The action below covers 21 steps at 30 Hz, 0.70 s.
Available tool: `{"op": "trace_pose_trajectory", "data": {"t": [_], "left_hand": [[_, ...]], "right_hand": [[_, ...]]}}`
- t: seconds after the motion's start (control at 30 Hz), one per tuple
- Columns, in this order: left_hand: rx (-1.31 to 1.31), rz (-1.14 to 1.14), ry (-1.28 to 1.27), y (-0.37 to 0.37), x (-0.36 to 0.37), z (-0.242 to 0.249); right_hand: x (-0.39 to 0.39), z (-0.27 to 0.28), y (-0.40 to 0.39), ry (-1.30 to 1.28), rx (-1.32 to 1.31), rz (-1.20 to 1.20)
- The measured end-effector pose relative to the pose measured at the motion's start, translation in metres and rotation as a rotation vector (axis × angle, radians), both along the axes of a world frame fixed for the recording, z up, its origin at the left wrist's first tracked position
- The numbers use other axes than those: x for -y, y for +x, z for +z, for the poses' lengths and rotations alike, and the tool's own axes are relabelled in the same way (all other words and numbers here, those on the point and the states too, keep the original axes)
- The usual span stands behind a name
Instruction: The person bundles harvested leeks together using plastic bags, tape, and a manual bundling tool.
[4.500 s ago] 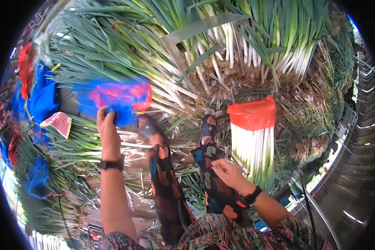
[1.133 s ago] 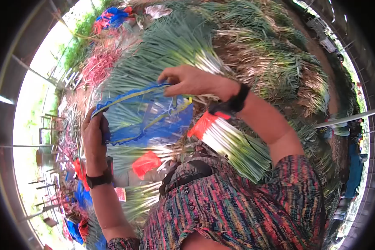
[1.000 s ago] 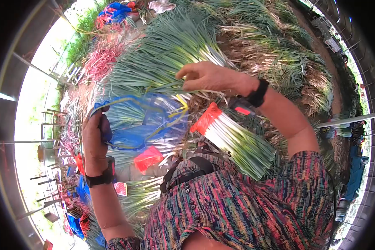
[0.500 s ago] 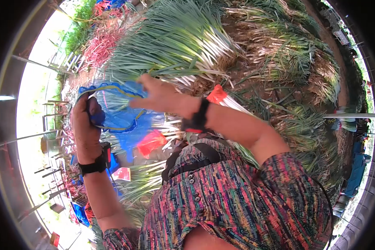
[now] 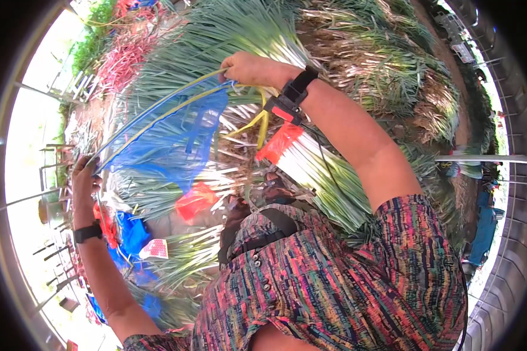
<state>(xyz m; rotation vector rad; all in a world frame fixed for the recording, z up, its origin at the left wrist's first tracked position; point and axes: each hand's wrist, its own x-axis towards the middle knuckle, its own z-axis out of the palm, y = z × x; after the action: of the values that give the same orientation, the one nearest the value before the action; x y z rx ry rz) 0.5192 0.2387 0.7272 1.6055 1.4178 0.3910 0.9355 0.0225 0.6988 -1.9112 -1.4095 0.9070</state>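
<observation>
A translucent blue mesh bag with a yellow-edged rim is stretched between my two hands. At its lower left end, my left hand has its fingers closed on the rim. My right hand pinches the opposite end of the rim, higher up. From beside my right hand hangs a yellow strap. Green leeks with white stems lie in a large heap behind the bag. Below my right wrist, an orange-red wrap surrounds the ends of a leek bundle.
Another red wrap sits on leeks below the bag. More leeks with roots spread across the ground at the upper right. Blue bags and a red-and-white packet lie at the lower left. Red strips are piled at the upper left.
My hands have moved apart, the left one down and left, the right one up and right. My right hand has taken hold of the rim, and the bag's mouth is pulled long and narrow.
</observation>
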Motion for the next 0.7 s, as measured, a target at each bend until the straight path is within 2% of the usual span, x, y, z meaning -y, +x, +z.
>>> {"op": "trace_pose_trajectory", "data": {"t": [0.17,0.2,0.3,0.33,0.4,0.5,0.53,0.63,0.7], "left_hand": [[-0.032,-0.204,-0.184,-0.007,-0.055,-0.036],[-0.045,-0.216,-0.19,0.011,-0.036,-0.02],[0.182,-0.143,-0.243,0.044,-0.007,-0.01],[0.282,-0.209,-0.294,0.049,-0.006,-0.015],[0.323,-0.218,-0.294,0.063,0.008,-0.014],[0.409,-0.223,-0.362,0.075,0.014,-0.021],[0.434,-0.219,-0.402,0.077,0.014,-0.023],[0.564,-0.231,-0.449,0.08,0.004,-0.031],[0.577,-0.176,-0.445,0.075,-0.014,-0.039]], "right_hand": [[0.018,0.014,0.027,-0.024,0.025,-0.011],[0.019,0.007,0.035,-0.047,-0.041,-0.025],[0.037,0.027,0.037,-0.167,-0.18,-0.225],[0.044,0.029,0.038,-0.131,-0.197,-0.263],[0.058,0.033,0.04,-0.058,-0.229,-0.341],[0.068,0.018,0.053,-0.034,-0.706,-0.397],[0.069,0.017,0.054,-0.055,-0.862,-0.482],[0.079,0.028,0.042,-0.064,-0.942,-0.549],[0.082,0.034,0.038,-0.048,-0.742,-0.529]]}}
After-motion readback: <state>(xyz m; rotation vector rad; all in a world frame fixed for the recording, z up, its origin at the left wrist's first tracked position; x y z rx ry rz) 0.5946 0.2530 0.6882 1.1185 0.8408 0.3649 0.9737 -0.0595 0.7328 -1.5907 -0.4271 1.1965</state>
